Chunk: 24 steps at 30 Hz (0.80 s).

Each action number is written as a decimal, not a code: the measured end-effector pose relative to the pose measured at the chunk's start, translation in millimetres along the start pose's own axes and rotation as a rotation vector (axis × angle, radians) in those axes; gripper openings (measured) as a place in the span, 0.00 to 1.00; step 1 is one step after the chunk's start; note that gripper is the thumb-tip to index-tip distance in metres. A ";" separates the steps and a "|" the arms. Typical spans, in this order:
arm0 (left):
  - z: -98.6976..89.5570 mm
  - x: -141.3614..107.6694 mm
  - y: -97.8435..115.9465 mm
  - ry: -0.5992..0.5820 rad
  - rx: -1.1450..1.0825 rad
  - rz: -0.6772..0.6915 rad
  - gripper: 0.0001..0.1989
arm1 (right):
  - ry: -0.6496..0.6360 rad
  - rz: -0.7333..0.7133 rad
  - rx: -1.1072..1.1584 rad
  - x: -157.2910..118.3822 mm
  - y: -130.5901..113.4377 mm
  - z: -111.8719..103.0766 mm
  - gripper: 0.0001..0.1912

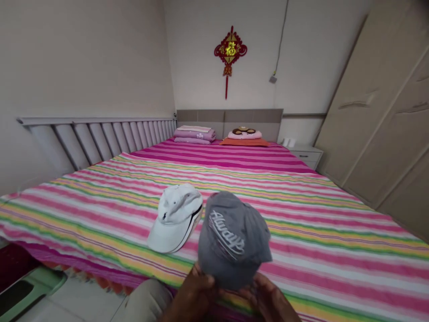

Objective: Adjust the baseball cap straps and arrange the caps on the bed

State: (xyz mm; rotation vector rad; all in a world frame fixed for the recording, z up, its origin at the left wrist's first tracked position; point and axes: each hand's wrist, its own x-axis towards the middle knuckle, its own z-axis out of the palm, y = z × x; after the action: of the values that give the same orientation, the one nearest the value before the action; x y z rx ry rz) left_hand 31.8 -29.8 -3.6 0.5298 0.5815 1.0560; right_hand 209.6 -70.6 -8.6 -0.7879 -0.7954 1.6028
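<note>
A grey cap [234, 237] with white lettering is held up near the bed's front edge, its brim toward me. My left hand [196, 288] grips the brim's left side, thumb on top. My right hand [270, 295] is at the cap's lower right, its fingers bent at the edge and partly blurred. To the left of the grey cap, a white cap [176, 217] with a small dark logo lies on the striped bedspread [110, 205], brim toward me.
Folded purple bedding [194, 135] and a pink and orange pile [244, 138] lie by the headboard [231, 117]. A white railing [100, 138] runs along the left. A nightstand [306, 154] is at the back right, and a green stool [36, 286] at lower left.
</note>
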 end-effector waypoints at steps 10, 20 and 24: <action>-22.9 -1.7 -35.4 -0.271 -0.110 -0.256 0.13 | 0.129 -0.030 0.192 1.2 -46.7 0.4 0.15; 15.3 37.4 18.2 -0.085 -0.055 -0.164 0.11 | 0.032 -0.025 0.065 -17.4 -47.5 -2.1 0.20; 29.3 31.8 29.7 0.061 -0.047 -0.167 0.05 | 0.061 -0.045 0.068 -21.5 -47.1 -4.0 0.13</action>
State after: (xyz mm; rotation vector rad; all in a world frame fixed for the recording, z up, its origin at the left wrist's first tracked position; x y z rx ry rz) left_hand 44.1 7.3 31.4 0.4016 0.6416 0.9273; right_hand 241.4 -84.5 30.0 -0.7616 -0.7062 1.5510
